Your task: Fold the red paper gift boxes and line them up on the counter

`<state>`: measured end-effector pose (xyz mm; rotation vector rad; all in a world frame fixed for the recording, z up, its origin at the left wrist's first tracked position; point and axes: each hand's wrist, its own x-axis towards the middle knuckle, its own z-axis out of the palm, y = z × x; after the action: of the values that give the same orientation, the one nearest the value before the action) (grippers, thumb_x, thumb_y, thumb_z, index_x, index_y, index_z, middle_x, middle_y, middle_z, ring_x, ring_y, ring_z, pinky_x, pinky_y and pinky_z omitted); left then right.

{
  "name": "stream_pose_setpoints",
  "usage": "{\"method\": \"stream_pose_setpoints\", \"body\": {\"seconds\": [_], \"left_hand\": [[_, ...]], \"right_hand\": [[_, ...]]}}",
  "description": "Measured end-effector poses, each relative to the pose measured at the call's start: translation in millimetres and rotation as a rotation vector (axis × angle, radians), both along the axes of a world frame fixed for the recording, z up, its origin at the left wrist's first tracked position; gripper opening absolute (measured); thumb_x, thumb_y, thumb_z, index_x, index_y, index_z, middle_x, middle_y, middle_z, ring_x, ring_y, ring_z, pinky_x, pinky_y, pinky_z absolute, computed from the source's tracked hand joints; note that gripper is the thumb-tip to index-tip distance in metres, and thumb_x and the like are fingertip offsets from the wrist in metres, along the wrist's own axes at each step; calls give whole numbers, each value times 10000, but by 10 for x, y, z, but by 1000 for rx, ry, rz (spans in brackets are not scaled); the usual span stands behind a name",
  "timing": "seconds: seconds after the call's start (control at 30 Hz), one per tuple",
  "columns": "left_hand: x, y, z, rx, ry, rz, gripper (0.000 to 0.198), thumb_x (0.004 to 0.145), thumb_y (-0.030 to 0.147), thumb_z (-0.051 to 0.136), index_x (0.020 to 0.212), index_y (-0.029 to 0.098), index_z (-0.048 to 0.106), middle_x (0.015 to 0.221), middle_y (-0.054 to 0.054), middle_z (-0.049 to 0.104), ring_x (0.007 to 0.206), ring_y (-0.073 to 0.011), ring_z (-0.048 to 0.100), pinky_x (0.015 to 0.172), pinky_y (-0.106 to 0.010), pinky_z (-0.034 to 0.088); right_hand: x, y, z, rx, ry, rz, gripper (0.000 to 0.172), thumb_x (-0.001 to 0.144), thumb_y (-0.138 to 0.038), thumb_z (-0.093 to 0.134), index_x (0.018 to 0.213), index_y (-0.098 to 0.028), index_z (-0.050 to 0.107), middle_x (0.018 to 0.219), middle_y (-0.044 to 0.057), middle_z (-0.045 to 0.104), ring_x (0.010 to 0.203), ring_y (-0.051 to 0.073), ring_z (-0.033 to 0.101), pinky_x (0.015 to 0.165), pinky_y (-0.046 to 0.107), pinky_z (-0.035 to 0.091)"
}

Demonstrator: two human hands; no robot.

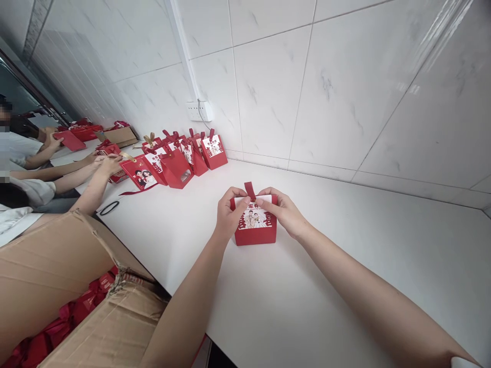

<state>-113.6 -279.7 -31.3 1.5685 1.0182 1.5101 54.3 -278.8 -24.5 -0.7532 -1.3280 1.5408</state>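
Observation:
A red gift box (255,237) with a white card showing a cartoon couple stands upright on the white table. A dark red ribbon loop (249,190) sticks up from its top edge. My left hand (232,210) pinches the top at the left of the ribbon, thumb on the card and fingers behind. On the other side, my right hand (283,208) grips the top edge the same way. Both thumbs come close together just under the ribbon. The fingers behind the box are partly hidden.
Several finished-looking red gift boxes (180,166) cluster by the wall at the left. Beyond them, co-workers' hands (103,163) handle more red boxes. A large cardboard box (57,250) with red items stands at the lower left. A black ring (109,207) lies near the table's edge.

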Motion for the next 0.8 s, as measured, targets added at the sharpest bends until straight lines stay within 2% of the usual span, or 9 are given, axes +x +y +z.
{"method": "stream_pose_setpoints", "body": {"seconds": [0.07, 0.13, 0.2, 0.27, 0.5, 0.67, 0.8], "left_hand": [[-2, -7, 9, -31, -10, -33, 216, 800, 371, 661, 834, 182, 563, 774, 4, 579, 647, -108, 537, 613, -226, 445], [7, -25, 30, -47, 4, -63, 205, 799, 359, 664, 826, 180, 567, 764, 6, 575, 648, -107, 534, 619, -226, 445], [23, -46, 55, -56, 15, -93, 192, 790, 338, 675, 828, 177, 576, 785, 3, 580, 678, -111, 543, 641, -227, 451], [38, -63, 72, -76, 8, -116, 186, 778, 319, 686, 834, 177, 580, 805, 3, 583, 701, -113, 552, 656, -227, 456], [69, -97, 95, -225, -110, -201, 156, 770, 265, 671, 824, 183, 549, 727, 30, 568, 632, -102, 548, 591, -217, 452], [102, -131, 130, -262, -92, -177, 108, 765, 222, 637, 816, 183, 550, 706, 33, 565, 632, -105, 552, 595, -220, 456], [114, -123, 96, -269, -99, -146, 110, 755, 197, 609, 840, 194, 539, 678, 41, 551, 586, -101, 531, 557, -219, 448]], "right_hand": [[-10, -10, 13, 72, -64, -57, 317, 765, -486, 701, 916, -231, 589, 830, 10, 678, 724, 188, 646, 610, 303, 509], [-17, -15, 24, 209, -150, -181, 277, 770, -476, 699, 865, -224, 629, 868, 23, 672, 768, 192, 635, 641, 308, 501], [-23, -13, 29, 349, -210, -300, 236, 784, -448, 692, 797, -215, 655, 861, 26, 665, 805, 188, 617, 694, 310, 487], [-28, -10, 28, 411, -216, -346, 220, 813, -423, 667, 760, -210, 652, 819, 19, 654, 806, 177, 604, 730, 309, 475], [-26, -31, 61, 281, -150, -239, 230, 809, -430, 668, 869, -209, 662, 815, 17, 649, 746, 161, 598, 609, 270, 474], [-55, -44, 76, 275, -113, -263, 242, 808, -435, 669, 768, -196, 662, 752, 10, 648, 683, 146, 587, 612, 270, 467], [-77, -24, 44, 256, -56, -286, 235, 808, -420, 671, 744, -196, 644, 729, -4, 627, 670, 134, 566, 624, 260, 460]]}}
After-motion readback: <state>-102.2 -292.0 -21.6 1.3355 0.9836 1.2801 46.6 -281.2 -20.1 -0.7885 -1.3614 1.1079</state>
